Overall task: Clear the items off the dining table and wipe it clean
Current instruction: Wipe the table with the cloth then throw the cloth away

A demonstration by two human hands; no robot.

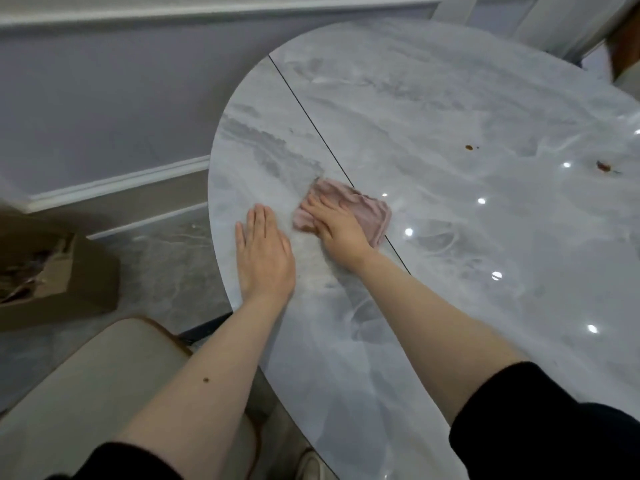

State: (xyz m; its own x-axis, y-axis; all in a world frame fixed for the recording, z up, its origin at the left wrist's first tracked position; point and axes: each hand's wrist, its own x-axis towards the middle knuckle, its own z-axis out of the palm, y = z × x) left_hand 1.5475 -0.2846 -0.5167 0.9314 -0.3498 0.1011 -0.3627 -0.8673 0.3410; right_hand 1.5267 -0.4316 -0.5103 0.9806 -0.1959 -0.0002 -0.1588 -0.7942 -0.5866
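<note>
The round grey marble dining table [433,116] fills the right of the view, with a dark seam running across it. A folded pink cloth [367,207] lies on the tabletop over the seam near the left edge. My right hand [337,230] lies flat on top of the cloth, fingers spread, pressing it down. My left hand [265,254] rests palm down on the bare tabletop just left of the cloth, holding nothing. Small brown food stains [469,147] and a larger brown stain [604,166] sit on the table to the right.
A beige padded chair [104,375] stands at the lower left, against the table's edge. A brown cardboard box [52,271] with scraps sits on the floor at left. The grey wall with white moulding [121,181] runs behind. Another chair [540,19] stands at the far side.
</note>
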